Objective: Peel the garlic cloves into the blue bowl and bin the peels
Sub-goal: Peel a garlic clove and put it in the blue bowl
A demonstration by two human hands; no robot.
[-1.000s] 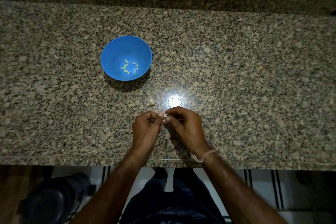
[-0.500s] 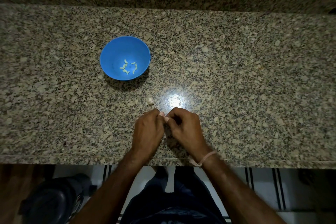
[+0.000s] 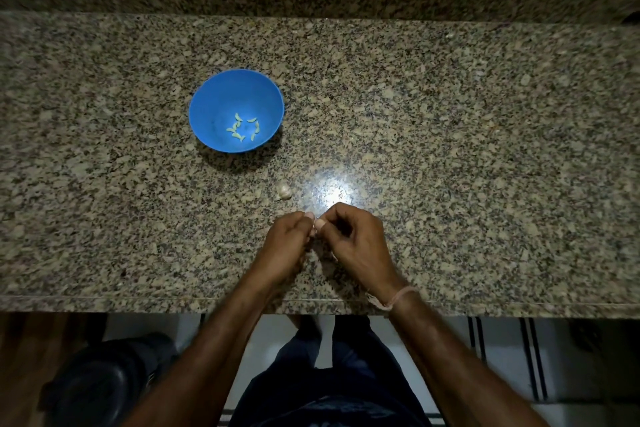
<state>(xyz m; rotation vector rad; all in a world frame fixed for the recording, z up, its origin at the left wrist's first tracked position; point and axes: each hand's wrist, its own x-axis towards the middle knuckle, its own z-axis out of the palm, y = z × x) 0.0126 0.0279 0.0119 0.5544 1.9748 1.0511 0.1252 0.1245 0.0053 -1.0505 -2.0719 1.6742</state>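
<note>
Garlic cloves, peeled and pale yellow-green, lie in a loose cluster at the bottom of the round blue plastic bowl; I count about seven, though they are small. On my feed the bowl stands on the speckled brown-and-grey granite counter, at about ten o'clock from the hands and well apart from them.

Both hands sit near the front edge of the counter, at six o'clock in my view. The left hand has its fingers curled in, and the right hand is curled the same way. Their fingertips meet in the middle, and both pinch a small pale garlic piece between them. It is too small and too covered for me to tell whether I am seeing clove or skin. A thin pink thread band circles the right wrist.

One whitish unpeeled garlic clove rests alone on the granite at eleven o'clock from the hands, near the left knuckles but not touching them, between the hands and the bowl. A bright patch of reflected light lies just beside it, at twelve o'clock from the hands.

Below the counter edge, at seven o'clock, a dark round object stands on the floor; I cannot tell what it is.
</note>
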